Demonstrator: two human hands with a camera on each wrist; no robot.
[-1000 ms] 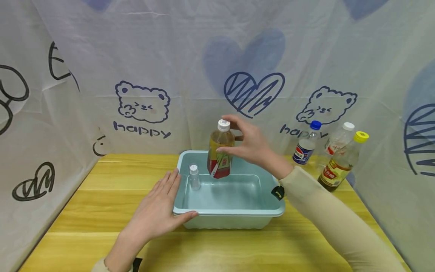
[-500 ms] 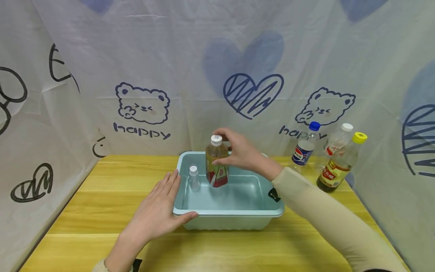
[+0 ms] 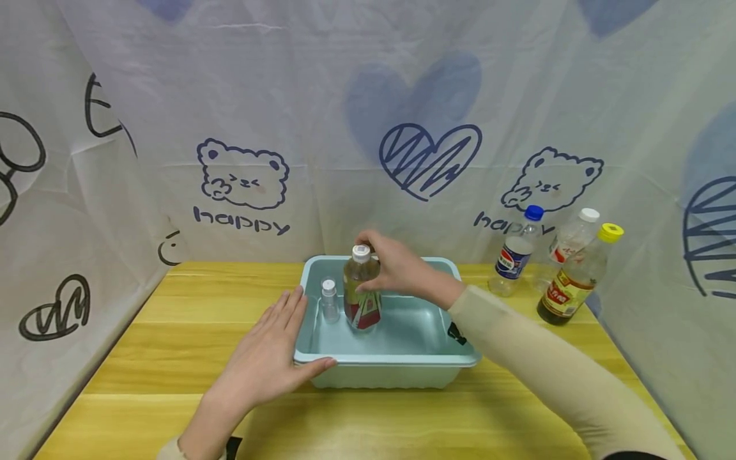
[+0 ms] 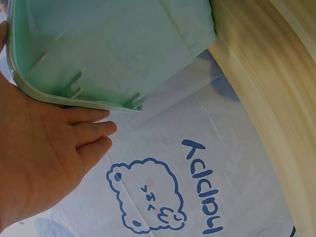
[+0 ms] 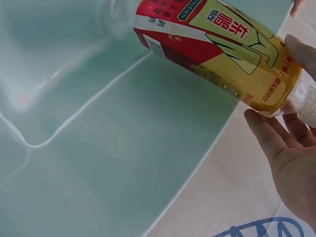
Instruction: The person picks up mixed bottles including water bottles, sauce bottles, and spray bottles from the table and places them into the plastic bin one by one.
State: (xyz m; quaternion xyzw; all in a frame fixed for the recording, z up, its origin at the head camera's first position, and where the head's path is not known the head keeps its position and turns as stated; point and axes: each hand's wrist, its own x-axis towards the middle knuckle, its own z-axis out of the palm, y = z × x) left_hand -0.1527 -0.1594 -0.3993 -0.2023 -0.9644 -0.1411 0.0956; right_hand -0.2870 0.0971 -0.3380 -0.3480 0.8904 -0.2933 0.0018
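In blue-green bin [image 3: 385, 360], labelled bottle [image 3: 362, 306]: long axis near upright, just right of small bottle [image 3: 329, 305]. Right hand [image 3: 405, 268], nearer, grips upper part from right; left hand [image 3: 267, 354], fingers straight, at bin rim.

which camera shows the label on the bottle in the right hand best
The right wrist view: the bottle label appears large there, its bigger characters clear. The head view shows it smaller, its print too small to read; the left wrist view doesn't show it.
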